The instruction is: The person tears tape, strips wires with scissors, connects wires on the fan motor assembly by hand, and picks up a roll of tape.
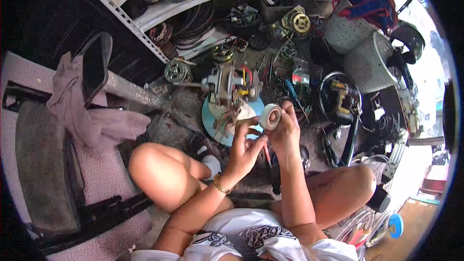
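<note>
A cluttered workshop floor (188,101), dark and grimy, is strewn with motor parts and wires. At twelve o'clock a white metal shelf (193,1) carries jars and coils; at nine o'clock a chair (43,164) with a purple cloth (82,111) draped over it stands on a pink mat. At two o'clock white perforated drums (367,63) sit in bright daylight coming from the right.

A single camera sits on the person's head and looks forward and steeply down, close above both hands. The grip of the right hand (285,133) on a roll of tape (270,116) lies near the middle of the round, fisheye picture. Below the grip show the person's arms and bent knees; beyond it the cluttered floor (183,106); farther up, a shelf (193,1).
</note>
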Demonstrator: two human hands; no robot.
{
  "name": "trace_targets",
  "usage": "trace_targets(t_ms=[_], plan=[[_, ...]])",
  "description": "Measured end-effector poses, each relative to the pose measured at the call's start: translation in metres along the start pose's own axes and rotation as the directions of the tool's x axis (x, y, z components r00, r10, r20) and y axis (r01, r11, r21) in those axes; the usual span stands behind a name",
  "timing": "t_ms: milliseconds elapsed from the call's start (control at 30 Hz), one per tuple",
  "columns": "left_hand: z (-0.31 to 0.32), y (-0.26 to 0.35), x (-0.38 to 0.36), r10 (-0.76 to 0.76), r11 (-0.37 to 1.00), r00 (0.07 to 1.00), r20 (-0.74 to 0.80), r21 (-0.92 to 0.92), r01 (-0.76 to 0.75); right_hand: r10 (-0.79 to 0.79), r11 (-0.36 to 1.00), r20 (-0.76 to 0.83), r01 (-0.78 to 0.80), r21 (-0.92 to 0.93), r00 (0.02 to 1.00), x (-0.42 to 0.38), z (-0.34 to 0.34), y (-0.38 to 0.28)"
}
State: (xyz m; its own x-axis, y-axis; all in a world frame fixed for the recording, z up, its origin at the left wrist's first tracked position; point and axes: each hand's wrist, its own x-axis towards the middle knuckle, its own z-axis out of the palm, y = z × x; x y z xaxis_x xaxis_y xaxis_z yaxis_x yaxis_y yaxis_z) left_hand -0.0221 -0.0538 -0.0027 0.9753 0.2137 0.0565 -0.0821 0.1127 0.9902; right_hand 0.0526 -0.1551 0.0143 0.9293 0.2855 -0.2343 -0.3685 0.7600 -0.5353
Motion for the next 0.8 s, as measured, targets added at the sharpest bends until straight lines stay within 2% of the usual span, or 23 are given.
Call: trace_targets(t_ms=[67,133,200,233,267,300,367,400,467,533,600,667,733,767,800], plan=[[0.005,0.0,-0.015,0.053,0.997,0.998,-0.04,-0.052,-0.055,-0.02,0.998,0.022,0.021,-0.057,1.0,-0.033,-0.002,0.009],[0.007,0.003,-0.027,0.149,0.985,0.978,-0.146,0.11,-0.134,-0.044,0.996,0.08,0.05,-0.074,0.996,-0.053,-0.013,0.011],[0.007,0.006,-0.046,0.095,0.984,0.988,-0.123,0.162,-0.074,-0.114,0.92,0.112,0.147,-0.364,0.987,-0.07,-0.02,0.0],[0.005,0.02,-0.052,0.178,0.934,0.982,-0.057,0.324,-0.151,-0.118,0.852,0.134,0.17,-0.495,0.984,-0.073,-0.026,-0.009],[0.005,0.034,-0.057,0.249,0.851,0.968,0.019,0.473,-0.228,-0.125,0.849,0.135,0.176,-0.498,0.983,-0.079,-0.028,-0.014],[0.004,0.035,-0.061,0.245,0.854,0.969,0.02,0.469,-0.226,-0.069,0.857,0.126,0.123,-0.5,0.99,-0.087,-0.025,-0.019],[0.005,0.038,-0.065,0.368,0.753,0.925,0.094,0.554,-0.355,0.002,0.874,0.135,0.064,-0.482,0.991,-0.099,-0.021,-0.023],[0.004,0.042,-0.067,0.368,0.753,0.925,0.095,0.554,-0.356,0.001,0.874,0.134,0.064,-0.482,0.991,-0.102,-0.025,-0.022],[0.005,0.05,-0.068,0.378,0.717,0.917,0.131,0.586,-0.379,-0.035,0.788,0.185,0.141,-0.6,0.982,-0.105,-0.033,-0.019],[0.005,0.05,-0.07,0.377,0.712,0.917,0.128,0.594,-0.375,-0.04,0.8,0.178,0.138,-0.583,0.983,-0.111,-0.026,-0.018],[0.004,0.047,-0.07,0.374,0.723,0.918,0.133,0.578,-0.378,-0.076,0.802,0.244,0.205,-0.561,0.967,-0.115,-0.02,-0.016],[0.002,0.045,-0.07,0.38,0.704,0.913,0.15,0.594,-0.39,-0.07,0.822,0.208,0.175,-0.543,0.976,-0.118,-0.016,-0.015],[0.004,0.049,-0.069,0.383,0.687,0.909,0.165,0.607,-0.4,-0.074,0.724,0.19,0.184,-0.665,0.979,-0.119,-0.016,-0.014],[0.004,0.051,-0.068,0.393,0.679,0.899,0.194,0.597,-0.426,-0.076,0.724,0.188,0.184,-0.665,0.979,-0.119,-0.015,-0.013],[0.005,0.054,-0.066,0.404,0.671,0.888,0.221,0.588,-0.452,-0.027,0.814,0.133,0.099,-0.572,0.991,-0.119,-0.014,-0.013]])
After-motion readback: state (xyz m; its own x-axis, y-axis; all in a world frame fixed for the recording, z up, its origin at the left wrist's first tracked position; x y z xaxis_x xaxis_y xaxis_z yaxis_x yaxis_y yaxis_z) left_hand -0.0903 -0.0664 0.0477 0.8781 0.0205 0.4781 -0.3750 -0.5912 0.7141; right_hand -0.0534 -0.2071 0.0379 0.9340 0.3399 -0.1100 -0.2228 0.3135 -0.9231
